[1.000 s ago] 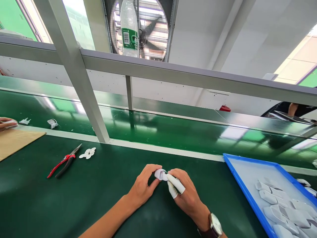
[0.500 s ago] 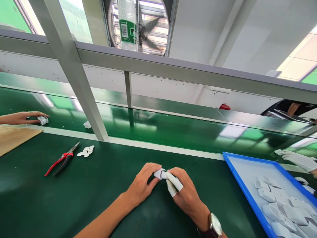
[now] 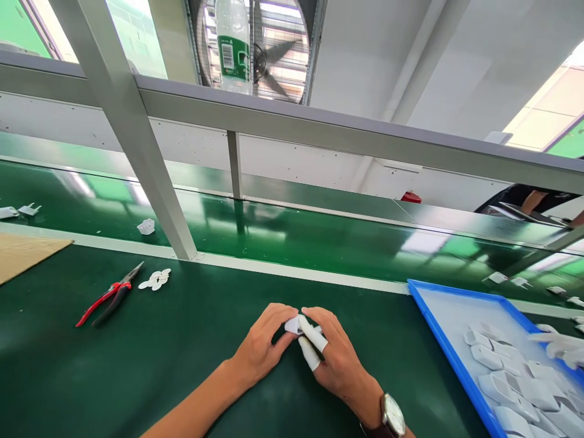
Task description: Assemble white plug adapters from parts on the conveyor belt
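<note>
White plastic is the focus: a small, pale, hollow-looking piece (image 3: 292, 326) sits between the hands, low in the middle of the view, over the dark green tabletop (image 3: 205, 347). The left hand (image 3: 261, 345) has it in a nearly closed pinch, thumb below and fingertips above. The right hand (image 3: 341, 362) is partly closed, 2 digits in white finger covers (image 3: 314, 334), 1 laid against the piece and the other just beneath. Whether that's a full grip or simply pressure, I can't tell; the fingers hide the contact.

For good handling here, the left pinch wants to be steady but light, enough to stop a twist without squeezing thin walls. The right fingertips do best with small, square pushes, braced against the left; a skewed press could slip or mark the surface. Low over the tabletop is sensible, since a dropped part wouldn't fall far.

Around them: red-and-black long-nosed pliers (image 3: 119, 289) lie to the left, just beside a cluster of flat white ovals (image 3: 156, 280). Over on the right, a blue-rimmed tray (image 3: 441, 340) holds smooth white casings (image 3: 502, 389), and a co-worker's gloved hand (image 3: 563, 349) reaches over its far edge. The wristwatch (image 3: 393, 415) sits clear of the contact.
</note>
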`<state>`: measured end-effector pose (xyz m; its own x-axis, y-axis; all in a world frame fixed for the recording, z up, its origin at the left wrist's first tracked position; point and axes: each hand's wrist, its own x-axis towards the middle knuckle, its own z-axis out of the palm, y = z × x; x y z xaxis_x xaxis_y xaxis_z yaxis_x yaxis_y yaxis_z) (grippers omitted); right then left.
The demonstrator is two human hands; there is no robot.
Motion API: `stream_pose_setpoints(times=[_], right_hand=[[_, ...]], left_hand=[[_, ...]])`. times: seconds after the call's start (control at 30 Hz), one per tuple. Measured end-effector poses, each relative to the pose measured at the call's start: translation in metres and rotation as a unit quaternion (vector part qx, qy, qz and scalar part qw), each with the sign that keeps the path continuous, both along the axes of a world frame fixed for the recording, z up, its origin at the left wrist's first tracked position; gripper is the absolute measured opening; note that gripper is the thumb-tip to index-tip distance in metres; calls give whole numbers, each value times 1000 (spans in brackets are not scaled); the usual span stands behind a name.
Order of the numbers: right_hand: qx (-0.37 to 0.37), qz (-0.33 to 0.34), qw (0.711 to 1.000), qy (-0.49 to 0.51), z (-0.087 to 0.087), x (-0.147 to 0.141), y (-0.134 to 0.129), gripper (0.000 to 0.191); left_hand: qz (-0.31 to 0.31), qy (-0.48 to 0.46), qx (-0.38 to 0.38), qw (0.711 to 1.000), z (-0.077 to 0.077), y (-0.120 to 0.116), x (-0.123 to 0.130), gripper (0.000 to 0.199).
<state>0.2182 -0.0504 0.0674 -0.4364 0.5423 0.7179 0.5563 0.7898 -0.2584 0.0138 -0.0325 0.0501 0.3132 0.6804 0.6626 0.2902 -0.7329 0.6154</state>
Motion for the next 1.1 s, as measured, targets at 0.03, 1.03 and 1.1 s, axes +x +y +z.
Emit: stream_pose_setpoints(times=[0.03,1.03,1.1], right_hand=[[-7,2,1000,-1,0,0,0,59],[-70,36,990,118,-2,-6,-1,50],[-63,41,991,113,0,-6,-3,52]], left_hand=[[4,-3,-17,1000,0,-1,1,33],[-25,-39,-92,995,9,-6,1,30],[-25,-49,-90,994,8,-7,2,30]])
